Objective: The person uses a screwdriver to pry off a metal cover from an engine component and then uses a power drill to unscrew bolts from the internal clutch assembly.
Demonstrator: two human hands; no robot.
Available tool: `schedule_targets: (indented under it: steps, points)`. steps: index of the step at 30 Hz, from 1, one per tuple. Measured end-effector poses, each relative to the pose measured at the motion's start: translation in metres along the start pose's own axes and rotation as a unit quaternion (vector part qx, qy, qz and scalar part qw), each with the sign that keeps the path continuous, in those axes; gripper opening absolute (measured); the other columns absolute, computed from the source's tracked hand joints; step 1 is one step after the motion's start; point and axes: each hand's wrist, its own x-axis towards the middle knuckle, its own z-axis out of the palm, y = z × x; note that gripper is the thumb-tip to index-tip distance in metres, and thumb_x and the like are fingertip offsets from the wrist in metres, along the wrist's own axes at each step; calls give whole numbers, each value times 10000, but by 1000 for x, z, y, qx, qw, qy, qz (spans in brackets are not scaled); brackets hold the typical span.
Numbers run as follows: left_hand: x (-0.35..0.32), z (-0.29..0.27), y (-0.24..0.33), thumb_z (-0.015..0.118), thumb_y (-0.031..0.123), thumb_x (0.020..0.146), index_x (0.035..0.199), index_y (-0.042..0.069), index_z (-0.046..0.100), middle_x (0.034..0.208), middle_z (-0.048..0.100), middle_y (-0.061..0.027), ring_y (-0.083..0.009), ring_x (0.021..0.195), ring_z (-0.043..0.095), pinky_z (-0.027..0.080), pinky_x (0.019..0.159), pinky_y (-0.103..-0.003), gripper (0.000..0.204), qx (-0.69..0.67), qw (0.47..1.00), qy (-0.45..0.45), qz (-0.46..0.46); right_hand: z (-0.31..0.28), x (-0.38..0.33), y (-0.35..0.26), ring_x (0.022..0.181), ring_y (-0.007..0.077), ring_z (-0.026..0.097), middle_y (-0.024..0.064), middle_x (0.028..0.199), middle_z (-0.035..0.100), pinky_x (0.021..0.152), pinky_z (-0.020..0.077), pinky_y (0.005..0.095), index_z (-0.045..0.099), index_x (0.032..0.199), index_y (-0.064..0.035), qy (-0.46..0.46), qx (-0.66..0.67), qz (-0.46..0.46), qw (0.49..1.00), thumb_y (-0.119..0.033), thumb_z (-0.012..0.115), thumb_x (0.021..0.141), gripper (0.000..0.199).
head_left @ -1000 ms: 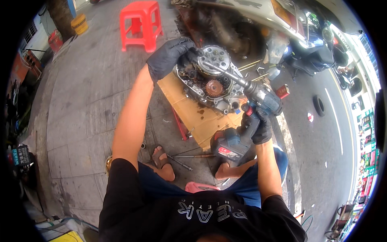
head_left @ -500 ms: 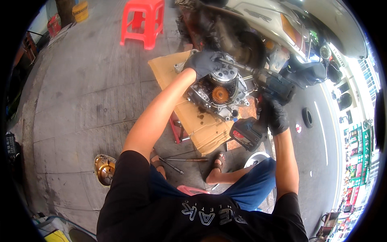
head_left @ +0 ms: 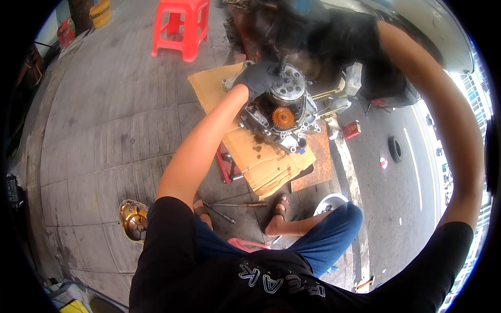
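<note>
Gloved left hand (head_left: 257, 78) clamped on the silver flywheel (head_left: 288, 87) of an opened engine (head_left: 279, 117) on cardboard (head_left: 261, 156), frame centre; right hand blurred, grip unclear; a slip could tip the engine.

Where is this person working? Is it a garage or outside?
It looks like an outdoor roadside repair spot, on a paved sidewalk. An opened engine sits on flattened cardboard, the gloved left hand rests on it, and a street with a loose tyre runs alongside.
</note>
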Motion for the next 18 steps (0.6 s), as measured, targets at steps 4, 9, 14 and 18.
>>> schedule_targets:
  steps: [4, 9, 14, 18]
  points:
    - [-3, 1, -1, 703, 68, 800, 1208, 8, 589, 1085, 659, -95, -152, 987, 602, 457, 897, -268, 428, -8, 999, -27, -16, 4, -20, -17, 739, 168, 630, 92, 932, 680, 693, 534, 303, 665, 1080, -15, 21, -52, 21, 998, -86, 671, 824, 266]
    - [-11, 3, 23, 714, 82, 793, 1220, -4, 573, 1072, 662, -108, -170, 977, 605, 458, 893, -273, 458, 58, 997, -45, -21, 2, -38, -19, 739, 159, 629, 90, 905, 681, 693, 531, 294, 673, 1063, -14, 79, -99, 71, 989, -123, 676, 818, 268]
    - [-1, -5, 16, 712, 127, 800, 1198, 11, 601, 1043, 677, -114, -174, 951, 615, 459, 883, -274, 430, 110, 993, -46, 7, -5, -47, -13, 721, 142, 621, 82, 888, 680, 675, 524, 279, 688, 1024, -13, 75, -124, 33, 989, -177, 684, 806, 273]
    - [-14, -5, 25, 687, 261, 818, 1173, 99, 642, 1034, 688, -124, -220, 969, 639, 464, 885, -305, 392, 213, 977, 15, -15, 10, -57, -24, 692, 135, 614, 75, 886, 681, 644, 508, 264, 697, 1009, -17, 57, -22, 43, 997, -182, 690, 791, 273]
